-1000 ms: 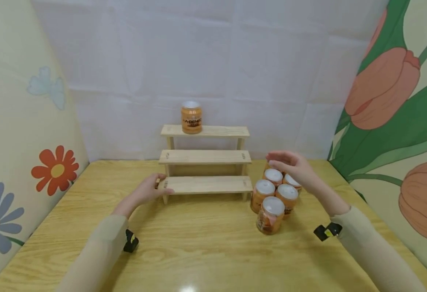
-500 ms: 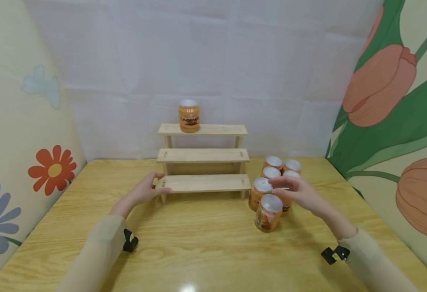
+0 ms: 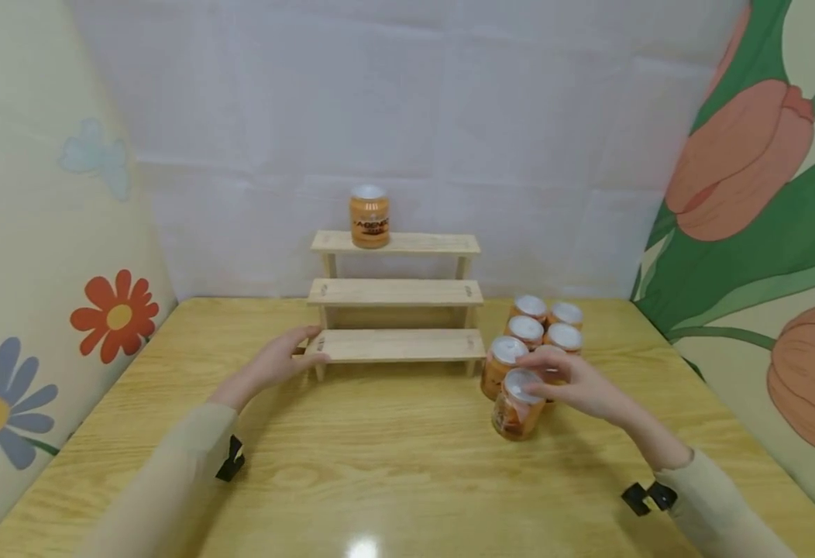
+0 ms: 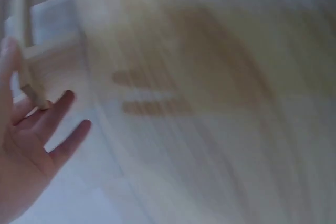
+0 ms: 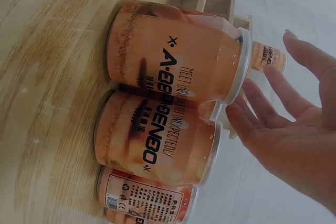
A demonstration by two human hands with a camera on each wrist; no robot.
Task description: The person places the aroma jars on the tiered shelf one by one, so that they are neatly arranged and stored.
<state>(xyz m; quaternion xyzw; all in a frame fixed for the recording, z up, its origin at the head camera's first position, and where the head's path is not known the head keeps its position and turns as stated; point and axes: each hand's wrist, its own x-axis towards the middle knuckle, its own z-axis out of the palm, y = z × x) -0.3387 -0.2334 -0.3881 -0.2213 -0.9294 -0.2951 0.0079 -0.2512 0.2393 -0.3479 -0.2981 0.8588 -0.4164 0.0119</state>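
Note:
My left hand (image 3: 271, 363) pinches the left end of the lowest board of a three-tier wooden shelf (image 3: 397, 345). In the left wrist view its thumb and fingers (image 4: 62, 109) lie around the board's end. My right hand (image 3: 582, 384) hovers by the nearest orange can (image 3: 515, 418), fingers loosely bent at its silver lid. The right wrist view shows that hand open, its fingertips beside the lid of an orange can (image 5: 173, 56) lettered A-DENBO. Behind it stand several matching cans (image 3: 527, 329), upright in a close group; my right hand partly hides some.
One more orange can (image 3: 369, 221) stands on the top board, left of its middle. The shelf sits on a wood-grain table (image 3: 379, 457) before a white cloth backdrop (image 3: 407, 101). Flower-painted panels (image 3: 749, 256) flank the table on both sides.
My right hand has come from the rear of the can group toward me, to the nearest can. My left hand keeps its hold on the shelf, and the cans have not moved.

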